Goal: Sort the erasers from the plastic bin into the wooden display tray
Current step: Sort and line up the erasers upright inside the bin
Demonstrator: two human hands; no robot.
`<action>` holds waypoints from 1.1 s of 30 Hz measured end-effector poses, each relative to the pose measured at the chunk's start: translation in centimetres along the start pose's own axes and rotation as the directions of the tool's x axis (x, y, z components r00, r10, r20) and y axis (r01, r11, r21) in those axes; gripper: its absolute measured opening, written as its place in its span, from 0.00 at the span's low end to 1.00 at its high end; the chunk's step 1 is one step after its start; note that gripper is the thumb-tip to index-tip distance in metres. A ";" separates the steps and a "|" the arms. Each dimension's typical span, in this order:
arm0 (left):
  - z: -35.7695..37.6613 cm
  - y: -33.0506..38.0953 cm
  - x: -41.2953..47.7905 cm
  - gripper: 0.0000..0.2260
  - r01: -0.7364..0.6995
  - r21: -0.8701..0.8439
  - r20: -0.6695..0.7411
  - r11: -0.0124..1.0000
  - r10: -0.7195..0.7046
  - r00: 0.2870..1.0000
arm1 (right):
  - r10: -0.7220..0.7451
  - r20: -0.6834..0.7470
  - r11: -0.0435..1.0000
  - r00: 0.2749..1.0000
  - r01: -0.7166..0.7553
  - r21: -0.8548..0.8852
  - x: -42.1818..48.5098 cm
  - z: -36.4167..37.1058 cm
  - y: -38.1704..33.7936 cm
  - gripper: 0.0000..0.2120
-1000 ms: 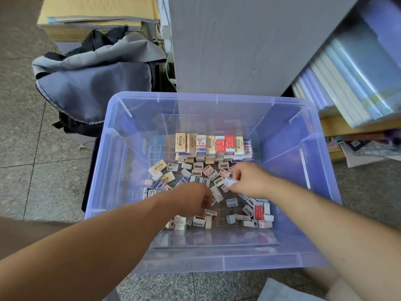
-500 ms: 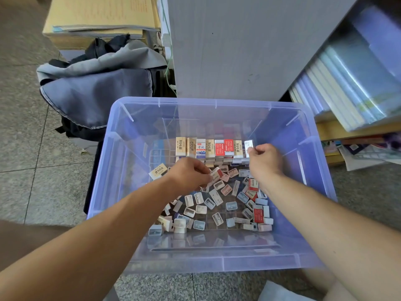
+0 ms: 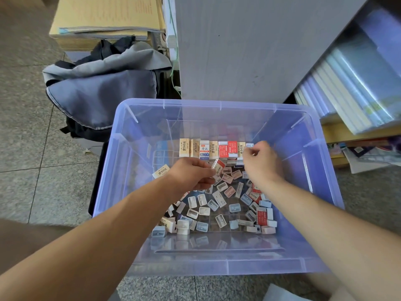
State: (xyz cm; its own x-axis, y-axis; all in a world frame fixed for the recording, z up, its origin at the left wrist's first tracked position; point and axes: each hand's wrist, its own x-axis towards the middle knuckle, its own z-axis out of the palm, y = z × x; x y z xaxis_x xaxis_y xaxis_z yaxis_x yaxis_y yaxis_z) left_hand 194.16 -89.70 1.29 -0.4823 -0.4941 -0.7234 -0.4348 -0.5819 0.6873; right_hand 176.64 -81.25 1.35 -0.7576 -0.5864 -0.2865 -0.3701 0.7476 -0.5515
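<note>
**Plastic bin** [image 3: 217,267]: clear and bluish, standing on a speckled tiled floor [image 3: 32,148]. Both forearms reach in over its near wall.

**Loose erasers** [image 3: 219,205]: a scattered heap of small sleeved blocks in white, pink, blue-grey and red. They lie on the bin floor, nearer than both grips and mostly between the two wrists.

**Tray** [image 3: 161,156]: a grid of pale cells on the bin floor, showing bare just beyond and left of the left grip. Its material cannot be told.

**Left hand** [image 3: 191,174]: fingers and thumb are curled, pinching one red-and-white eraser [image 3: 218,166], held tilted over the heap and apart from the row.

**Yellow eraser** [image 3: 161,171]: lies alone, just left of that grip.

**Right hand** [image 3: 263,165]: fingers are curled in at the right end of the row, with the fingertips at a white eraser [image 3: 249,145]. Whether they pinch it or only touch it cannot be told.

**Row of erasers** [image 3: 208,148]: upright and side by side near the bin's far wall, in yellow, white-blue and red sleeves. It is just beyond the left grip and runs leftward from the right grip.

**Backpack** [image 3: 102,94]: grey and black, slumped on the floor beyond the bin's far left corner.

**Cardboard box** [image 3: 106,20]: beyond the backpack, with papers on top.

**Grey panel** [image 3: 249,46]: upright, straight beyond the row.

**Stacked books** [image 3: 358,83]: leaning, far right of the right grip.
</note>
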 end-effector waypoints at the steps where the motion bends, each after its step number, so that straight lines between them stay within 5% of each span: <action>1: 0.0 0.0 -0.1 0.04 -0.012 -0.010 0.022 1.000 0.012 1.000 | -0.068 0.087 0.995 0.994 0.061 0.073 -0.7 0.0 -0.6 0.11; 4: 0.0 0.2 -0.3 0.03 -0.059 -0.042 0.050 0.997 0.062 0.997 | -0.180 0.343 0.958 0.922 0.085 0.273 -2.1 0.2 -2.1 0.06; 11: -0.5 0.6 -0.1 0.02 -0.130 -0.023 -0.015 0.991 0.129 0.991 | -0.176 0.474 0.928 0.863 -0.014 0.372 -0.1 0.4 -2.4 0.04; 18: -2.2 1.6 -0.2 0.12 -0.013 0.282 -0.509 0.959 0.161 0.846 | 0.053 0.342 0.854 0.938 -0.220 0.471 0.5 0.8 -4.0 0.04; 24: -1.8 2.0 0.6 0.26 0.096 0.316 -0.491 0.944 0.076 0.868 | 0.109 0.206 0.892 0.972 -0.187 0.412 0.4 1.8 -4.0 0.06; 33: -2.2 1.3 2.3 0.24 0.092 0.107 -0.468 0.990 -0.031 0.883 | 0.102 0.224 0.896 0.969 -0.187 0.404 0.4 2.7 -4.4 0.07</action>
State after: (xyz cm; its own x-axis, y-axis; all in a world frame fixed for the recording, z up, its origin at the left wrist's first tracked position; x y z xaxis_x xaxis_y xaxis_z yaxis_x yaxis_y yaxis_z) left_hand 194.19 -93.03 0.36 -0.0563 -0.7205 -0.6912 -0.5562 -0.5523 0.6210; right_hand 179.44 -85.59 1.56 -0.6517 -0.5623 -0.5090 0.0272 0.6534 -0.7566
